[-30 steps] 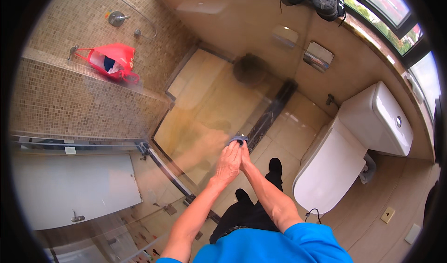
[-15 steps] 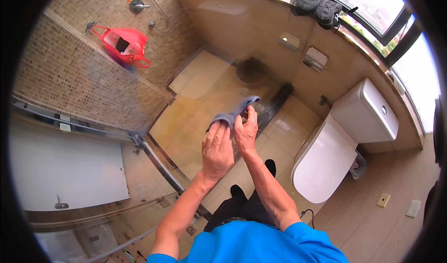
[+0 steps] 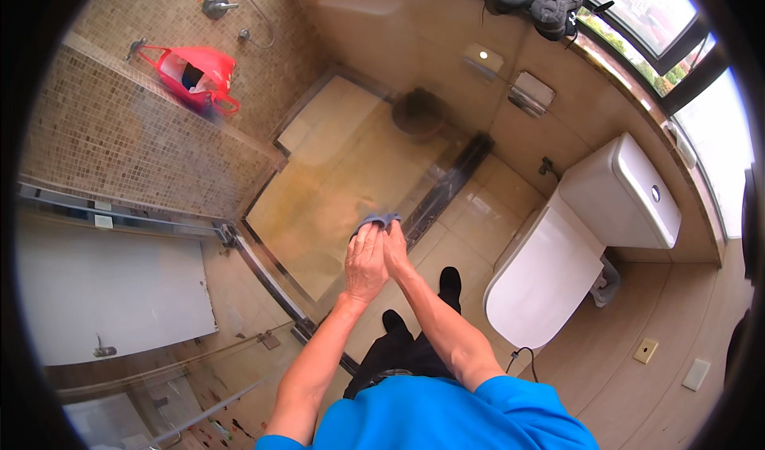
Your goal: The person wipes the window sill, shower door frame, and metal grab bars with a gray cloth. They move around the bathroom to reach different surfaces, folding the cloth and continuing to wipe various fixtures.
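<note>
A folded blue-grey cloth (image 3: 378, 221) shows at the fingertips of both hands, near the middle of the view. My left hand (image 3: 366, 265) lies over it with fingers extended close together, the back of the hand facing me. Right beside it, my right hand (image 3: 395, 251) is closed on the cloth's right side; its fingertips are partly hidden. The two hands touch or nearly touch. Behind them shows the tiled shower floor (image 3: 335, 187), seen through what looks like a clear glass panel; whether the cloth meets the glass I cannot tell.
A white toilet (image 3: 542, 279) stands on the right. A dark round bucket (image 3: 417, 113) sits in the shower. A red bag (image 3: 194, 74) hangs at the mosaic wall. Grey shoes (image 3: 554, 10) rest on the window sill. A metal-framed door edge (image 3: 271, 271) runs on the left, beyond it a white panel (image 3: 111, 291).
Both hands have come down and closer together. The cloth, earlier stretched out toward the upper right, is now bunched smaller at the fingertips. The view has shifted slightly.
</note>
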A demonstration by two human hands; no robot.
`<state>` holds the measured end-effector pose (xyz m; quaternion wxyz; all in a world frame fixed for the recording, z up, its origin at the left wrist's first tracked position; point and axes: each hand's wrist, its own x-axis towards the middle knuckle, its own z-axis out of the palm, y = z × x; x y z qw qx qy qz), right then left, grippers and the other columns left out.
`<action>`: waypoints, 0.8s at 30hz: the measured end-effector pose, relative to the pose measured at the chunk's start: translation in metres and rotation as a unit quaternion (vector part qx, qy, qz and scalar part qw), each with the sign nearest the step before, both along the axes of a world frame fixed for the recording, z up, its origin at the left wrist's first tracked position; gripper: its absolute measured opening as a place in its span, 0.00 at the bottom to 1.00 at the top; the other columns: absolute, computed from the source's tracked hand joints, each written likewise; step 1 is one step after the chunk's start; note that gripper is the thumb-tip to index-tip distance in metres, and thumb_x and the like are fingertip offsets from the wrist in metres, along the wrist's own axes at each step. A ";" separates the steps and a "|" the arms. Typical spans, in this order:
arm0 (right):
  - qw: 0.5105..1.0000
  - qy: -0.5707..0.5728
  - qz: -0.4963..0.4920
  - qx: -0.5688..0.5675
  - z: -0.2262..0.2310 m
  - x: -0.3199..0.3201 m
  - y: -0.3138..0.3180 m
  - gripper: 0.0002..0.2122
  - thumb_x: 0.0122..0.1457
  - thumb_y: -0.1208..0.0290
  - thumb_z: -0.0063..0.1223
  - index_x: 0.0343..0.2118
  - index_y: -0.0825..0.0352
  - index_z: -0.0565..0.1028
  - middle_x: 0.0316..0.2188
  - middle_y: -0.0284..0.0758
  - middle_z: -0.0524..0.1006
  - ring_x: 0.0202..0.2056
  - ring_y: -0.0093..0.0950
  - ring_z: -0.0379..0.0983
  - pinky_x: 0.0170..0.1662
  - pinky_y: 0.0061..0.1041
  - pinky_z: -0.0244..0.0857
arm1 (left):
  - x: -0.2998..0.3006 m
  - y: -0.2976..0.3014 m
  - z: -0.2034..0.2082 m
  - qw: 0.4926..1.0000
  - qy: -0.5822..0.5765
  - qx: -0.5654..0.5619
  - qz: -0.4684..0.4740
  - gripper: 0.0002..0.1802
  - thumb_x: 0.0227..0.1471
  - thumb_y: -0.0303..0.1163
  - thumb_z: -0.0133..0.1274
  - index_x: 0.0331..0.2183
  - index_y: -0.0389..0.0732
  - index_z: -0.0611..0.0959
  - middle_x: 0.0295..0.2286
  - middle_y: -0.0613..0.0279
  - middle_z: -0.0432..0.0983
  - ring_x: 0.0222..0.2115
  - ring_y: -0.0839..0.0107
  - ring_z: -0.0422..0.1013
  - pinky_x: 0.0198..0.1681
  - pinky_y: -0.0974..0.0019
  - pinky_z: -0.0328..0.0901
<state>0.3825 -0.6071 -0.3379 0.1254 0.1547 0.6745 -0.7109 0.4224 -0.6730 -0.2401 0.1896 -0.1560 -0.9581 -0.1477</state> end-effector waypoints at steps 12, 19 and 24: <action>0.944 0.278 -0.164 -0.062 0.188 0.020 -0.025 0.18 0.48 0.82 0.56 0.44 0.70 0.70 0.41 0.37 0.66 0.39 0.28 0.70 0.39 0.24 0.70 | 0.064 -0.048 0.112 0.976 0.208 0.029 0.053 0.20 0.47 0.20 0.55 0.44 0.26 0.77 0.46 0.44 0.72 0.49 0.46 0.67 0.52 0.51 0.61; 0.910 0.379 -0.143 0.086 0.203 0.008 -0.012 0.19 0.49 0.80 0.57 0.46 0.68 0.69 0.41 0.40 0.67 0.40 0.31 0.70 0.43 0.26 0.67 | 0.046 -0.044 0.104 0.971 0.233 0.002 0.048 0.26 0.45 0.20 0.56 0.49 0.27 0.74 0.48 0.45 0.70 0.51 0.45 0.64 0.55 0.51 0.59; 0.992 0.072 -0.093 -0.047 0.079 0.000 0.000 0.14 0.55 0.68 0.53 0.41 0.72 0.68 0.38 0.41 0.70 0.39 0.31 0.72 0.42 0.28 0.68 | 0.036 -0.022 0.040 0.995 0.095 -0.004 0.030 0.26 0.40 0.18 0.54 0.46 0.26 0.76 0.48 0.46 0.71 0.53 0.51 0.65 0.55 0.51 0.57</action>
